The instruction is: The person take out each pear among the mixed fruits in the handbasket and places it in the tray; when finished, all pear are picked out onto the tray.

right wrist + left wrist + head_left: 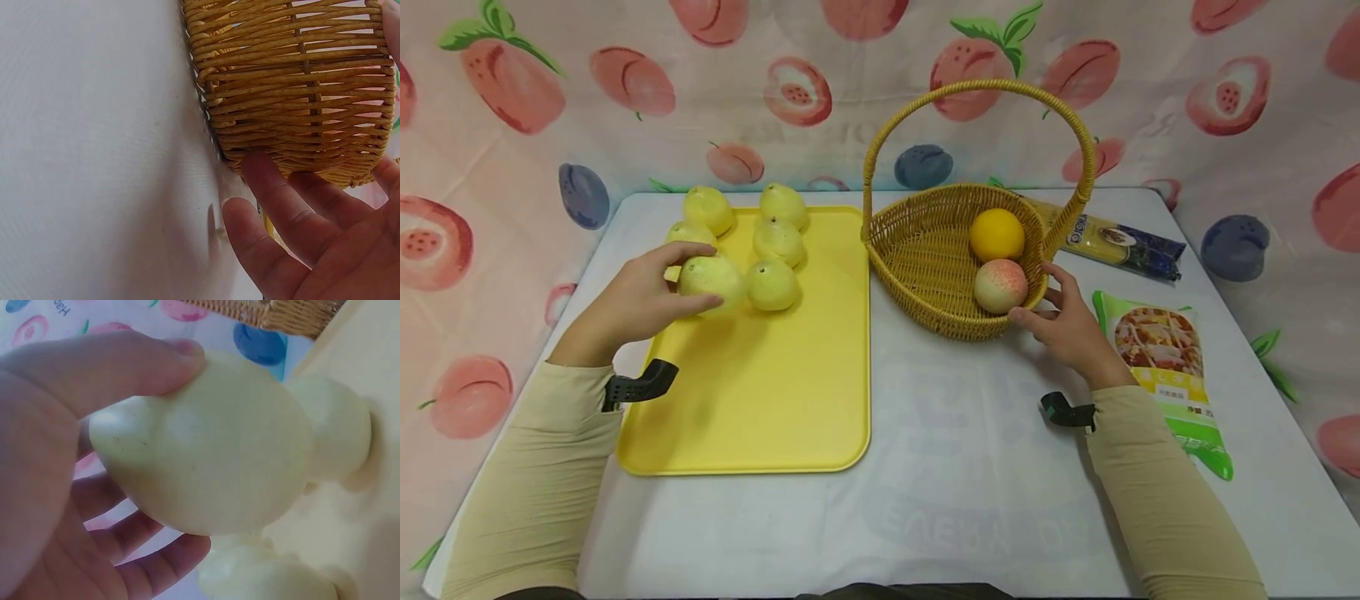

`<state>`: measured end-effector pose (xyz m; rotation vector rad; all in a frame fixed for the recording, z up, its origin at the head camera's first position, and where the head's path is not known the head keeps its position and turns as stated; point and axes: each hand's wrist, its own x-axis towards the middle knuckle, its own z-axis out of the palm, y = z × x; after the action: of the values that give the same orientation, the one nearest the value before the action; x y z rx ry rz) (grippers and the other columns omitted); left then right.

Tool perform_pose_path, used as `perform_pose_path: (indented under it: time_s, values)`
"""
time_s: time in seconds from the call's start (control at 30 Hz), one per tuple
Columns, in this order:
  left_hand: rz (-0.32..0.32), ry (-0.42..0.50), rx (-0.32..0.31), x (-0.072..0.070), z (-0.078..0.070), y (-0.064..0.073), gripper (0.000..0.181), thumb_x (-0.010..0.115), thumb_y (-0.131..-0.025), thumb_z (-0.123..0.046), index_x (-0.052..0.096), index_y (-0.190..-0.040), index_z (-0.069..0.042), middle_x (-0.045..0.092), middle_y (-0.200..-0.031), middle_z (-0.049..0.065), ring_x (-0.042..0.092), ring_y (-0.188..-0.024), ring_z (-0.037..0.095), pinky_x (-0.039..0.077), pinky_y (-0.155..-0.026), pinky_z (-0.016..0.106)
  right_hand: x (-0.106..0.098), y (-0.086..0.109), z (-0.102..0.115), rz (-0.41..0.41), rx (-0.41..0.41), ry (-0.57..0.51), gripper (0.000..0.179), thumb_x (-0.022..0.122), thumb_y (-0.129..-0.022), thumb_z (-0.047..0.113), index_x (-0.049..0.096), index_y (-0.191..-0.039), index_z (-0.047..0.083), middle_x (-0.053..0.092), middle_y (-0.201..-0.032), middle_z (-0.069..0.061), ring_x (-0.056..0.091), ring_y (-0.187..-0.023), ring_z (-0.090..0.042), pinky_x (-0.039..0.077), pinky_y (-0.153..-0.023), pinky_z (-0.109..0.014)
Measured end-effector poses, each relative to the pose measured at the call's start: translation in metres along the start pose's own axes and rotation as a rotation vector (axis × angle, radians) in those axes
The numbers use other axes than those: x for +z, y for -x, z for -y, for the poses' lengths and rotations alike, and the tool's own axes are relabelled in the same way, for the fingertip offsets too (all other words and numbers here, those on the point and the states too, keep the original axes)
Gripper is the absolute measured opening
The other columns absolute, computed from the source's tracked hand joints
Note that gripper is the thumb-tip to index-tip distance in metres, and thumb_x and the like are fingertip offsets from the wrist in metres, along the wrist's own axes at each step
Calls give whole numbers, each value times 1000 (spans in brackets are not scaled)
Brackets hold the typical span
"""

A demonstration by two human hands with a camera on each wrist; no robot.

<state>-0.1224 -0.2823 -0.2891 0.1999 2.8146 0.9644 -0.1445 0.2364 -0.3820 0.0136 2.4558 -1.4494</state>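
In my left hand [651, 287] is a pale yellow, pear-shaped fruit [206, 444], held between thumb and fingers over the left side of a yellow tray [760, 392]. Several more such fruits [772, 285] sit along the tray's far left part. A woven wicker basket [917, 304] with a tall arched handle stands to the right of the tray. Its right front rim is gripped by my right hand [1063, 329], thumb at the rim and fingers against the outer wall [300, 100]. Inside the basket lie an orange [997, 235] and a peach [1001, 286], side by side.
Behind the basket's right side lies a long yellow and dark blue packet [1120, 246]. A green and white food bag [1161, 358] lies right of my right hand. A fruit-print cloth [820, 158] hangs behind the white-covered table [955, 483].
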Motion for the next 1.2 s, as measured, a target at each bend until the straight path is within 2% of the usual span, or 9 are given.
perform_pose_path:
  time_s: [0.1,0.3,0.5,0.6,0.8,0.9,1.2]
  values:
    - [5,-19,-18,1,6,1,66,78,-89,-31,49,-144,-7,47,-144,23,57,-110,43,48,-91,55,0,0,0,4,-4,-2,100,67,-96,42,-7,-161,24,24,-159,-26,45,-132,-44,45,-97,-53]
    - [18,-45,-48,3,19,-3,70,78,-89,-35,47,-145,-5,46,-143,27,54,-111,45,47,-89,57,0,-2,-2,6,-11,-2,98,65,-98,39,-8,-161,26,25,-158,-26,48,-129,-43,48,-89,-40]
    - [26,-67,-68,9,29,-9,70,78,-89,-34,48,-145,-4,45,-143,29,41,-126,48,37,-100,64,0,-3,-3,4,-10,-14,98,65,-98,38,-8,-161,26,24,-159,-26,45,-132,-44,46,-96,-51]
    - [23,-80,-65,11,31,-11,69,78,-89,-34,49,-143,-4,47,-140,29,40,-128,49,35,-101,65,0,-2,-2,4,-12,-13,98,66,-98,38,-8,-161,25,24,-159,-26,46,-131,-44,46,-96,-50]
    - [25,-100,-56,14,32,-15,68,78,-89,-35,50,-143,-3,47,-139,30,40,-127,49,33,-102,65,-1,-2,-3,1,-16,3,98,66,-97,39,-8,-161,25,25,-158,-26,49,-127,-42,48,-83,-29]
    - [22,-111,-55,16,32,-17,66,78,-90,-33,50,-142,-3,48,-139,31,40,-128,50,32,-104,65,-1,-3,-4,2,-17,1,98,65,-98,39,-8,-161,25,26,-158,-25,50,-126,-42,48,-77,-22]
    - [-3,-100,-17,23,34,-18,58,78,-89,-22,55,-137,1,49,-141,28,39,-133,47,30,-108,60,0,-3,-4,1,-15,4,98,66,-97,40,-7,-161,26,26,-158,-26,49,-127,-42,48,-81,-28]
